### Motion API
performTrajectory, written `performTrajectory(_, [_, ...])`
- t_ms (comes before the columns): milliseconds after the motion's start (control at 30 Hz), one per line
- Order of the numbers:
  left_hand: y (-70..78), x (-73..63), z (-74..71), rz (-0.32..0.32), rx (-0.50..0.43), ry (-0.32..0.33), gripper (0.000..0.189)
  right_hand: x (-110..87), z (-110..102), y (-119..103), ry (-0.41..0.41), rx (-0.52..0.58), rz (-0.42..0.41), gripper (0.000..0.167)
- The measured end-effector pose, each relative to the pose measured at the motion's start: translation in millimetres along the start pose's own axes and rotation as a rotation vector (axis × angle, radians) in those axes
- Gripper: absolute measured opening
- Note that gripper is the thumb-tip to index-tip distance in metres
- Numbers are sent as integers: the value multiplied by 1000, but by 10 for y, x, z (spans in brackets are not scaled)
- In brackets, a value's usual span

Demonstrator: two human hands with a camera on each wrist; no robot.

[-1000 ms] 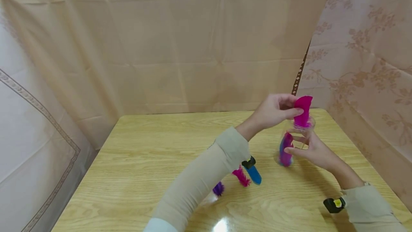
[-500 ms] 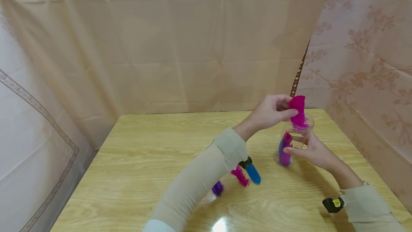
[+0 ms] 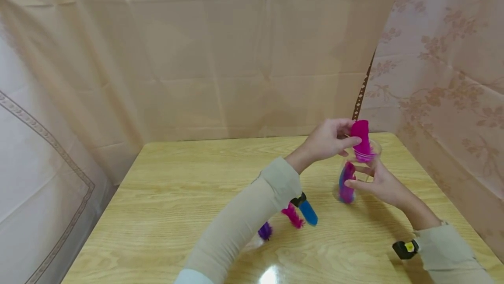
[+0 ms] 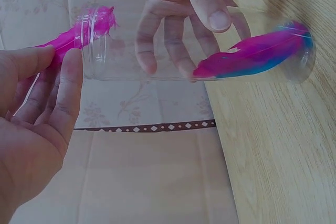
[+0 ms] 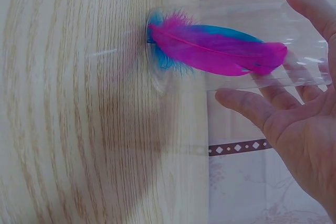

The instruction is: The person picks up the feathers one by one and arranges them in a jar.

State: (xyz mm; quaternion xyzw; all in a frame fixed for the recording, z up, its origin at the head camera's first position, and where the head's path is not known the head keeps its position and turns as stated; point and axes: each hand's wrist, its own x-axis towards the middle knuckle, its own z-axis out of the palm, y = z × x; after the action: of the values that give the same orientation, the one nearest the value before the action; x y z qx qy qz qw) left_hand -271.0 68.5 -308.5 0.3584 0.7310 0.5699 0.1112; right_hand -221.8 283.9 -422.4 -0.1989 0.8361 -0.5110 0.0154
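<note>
A tall clear jar (image 4: 95, 66) stands upright at the right of the table, holding pink and blue feathers (image 5: 220, 53) at its bottom. Curled around its side are the fingers and thumb of my right hand (image 3: 382, 183). My left hand (image 3: 324, 140) pinches a bright pink feather (image 3: 360, 131) between thumb and fingers, just above the jar's mouth. In the left wrist view, the fluffy end of that feather is inside the threaded neck, while its other end sticks out past my fingers.
On the wooden table (image 3: 177, 196) lie a blue feather (image 3: 309, 214), a pink feather (image 3: 293, 216) and a purple feather (image 3: 265, 231), partly behind my left sleeve. A beige curtain (image 3: 197, 56) hangs behind the table, and a flowered cloth (image 3: 445, 65) hangs at the right.
My left hand and the pink feather have moved slightly left and down, with the fluffy end lower in the jar's mouth. My right hand keeps its hold on the jar.
</note>
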Motion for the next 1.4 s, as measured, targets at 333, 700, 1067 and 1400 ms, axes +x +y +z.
performTrajectory(333, [2, 23, 41, 69, 147, -2, 19, 8, -7, 6, 4, 5, 19, 97])
performTrajectory(700, [-46, 25, 68, 93, 264, 0, 30, -5, 9, 11, 17, -26, 5, 91])
performTrajectory(1067, [-62, 4, 35, 106, 297, -18, 34, 6, 21, 5, 11, 0, -16, 96])
performTrajectory(1400, [-100, -55, -22, 86, 275, -10, 35, 9, 23, -2, 22, -27, -15, 91])
